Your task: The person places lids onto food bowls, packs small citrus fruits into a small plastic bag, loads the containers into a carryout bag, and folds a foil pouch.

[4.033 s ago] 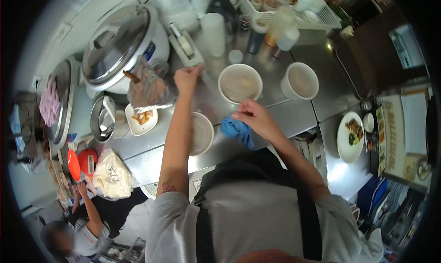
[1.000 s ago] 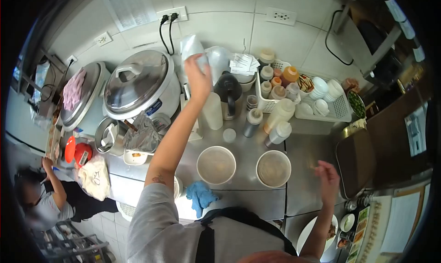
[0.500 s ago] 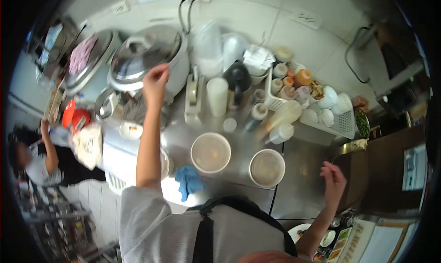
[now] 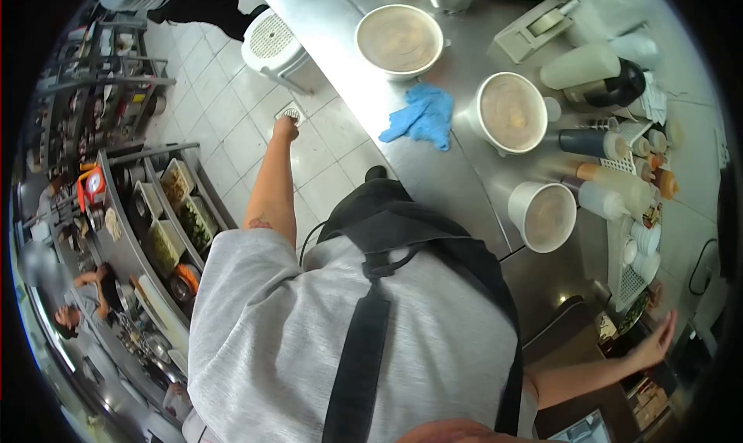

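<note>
I've got the L hand (image 4: 286,127) out at arm's length over the pale tiled floor (image 4: 224,129), well apart from the steel counter (image 4: 457,183); fingers look curled, but can't tell from here if they're clamped on anything. Nearest it: white plastic stool w/ perforated seat (image 4: 271,36). My R hand (image 4: 654,344) is out at the far side, fingers extended, thumb apart, near the white perforated plastic basket (image 4: 628,294) w/ small white cups (image 4: 644,240).

Three round white bowls w/ translucent lids on the counter, all upright, apart from both hands: 1st bowl (image 4: 398,40) near the front edge, 2nd bowl (image 4: 512,111) mid-counter, 3rd bowl (image 4: 544,217) on the R-hand side. Crumpled bright-blue cloth (image 4: 422,116) lies between 1st & 2nd, just beside the 1st. Off-white tape dispenser (image 4: 534,29) & dark squeeze bottle w/ pale cap (image 4: 584,142) behind the bowls. Co-worker in dark apron (image 4: 205,8), upper L, partly cut off.
</note>
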A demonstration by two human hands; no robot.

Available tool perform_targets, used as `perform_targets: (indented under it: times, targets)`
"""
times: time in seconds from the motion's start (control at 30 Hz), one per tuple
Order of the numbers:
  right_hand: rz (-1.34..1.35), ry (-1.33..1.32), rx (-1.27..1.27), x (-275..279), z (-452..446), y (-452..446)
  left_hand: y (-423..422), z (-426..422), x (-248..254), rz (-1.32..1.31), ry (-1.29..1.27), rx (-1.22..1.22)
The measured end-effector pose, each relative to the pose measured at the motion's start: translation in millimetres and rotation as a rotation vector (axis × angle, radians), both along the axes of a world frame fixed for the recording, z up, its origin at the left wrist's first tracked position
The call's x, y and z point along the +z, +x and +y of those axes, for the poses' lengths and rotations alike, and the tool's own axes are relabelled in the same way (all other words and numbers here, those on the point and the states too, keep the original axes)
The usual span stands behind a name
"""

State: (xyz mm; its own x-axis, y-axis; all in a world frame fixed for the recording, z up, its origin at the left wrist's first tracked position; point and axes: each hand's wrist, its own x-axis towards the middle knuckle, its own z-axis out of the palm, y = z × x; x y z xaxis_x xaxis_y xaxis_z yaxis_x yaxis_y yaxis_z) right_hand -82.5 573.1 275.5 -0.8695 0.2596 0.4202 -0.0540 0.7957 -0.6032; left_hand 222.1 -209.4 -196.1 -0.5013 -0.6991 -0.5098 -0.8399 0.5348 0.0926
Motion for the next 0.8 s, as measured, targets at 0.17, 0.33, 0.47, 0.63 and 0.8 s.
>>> perform_targets:
  times: [0.17, 0.33, 0.47, 0.63, 0.8]
  targets:
    - [0.268, -0.16, -0.309, 48, 47, -2, -5, -22, 51, -0.015, 0.32, 0.546]
    - [0.389, -0.009, -0.208, 63, 111, -14, 0, 8, 43, 0.478, 0.413, 0.506]
    - [0.489, 0.058, -0.272, 60, 132, -21, -26, 35, 80, 0.493, 0.362, 0.66]
    - [0.581, 0.034, -0.218, 43, 144, -26, 15, -17, 19, 0.454, -0.282, 0.577]
    - [0.374, 0.073, 0.118, -5, 152, -20, 55, -30, -10, 0.895, 0.382, 1.068]
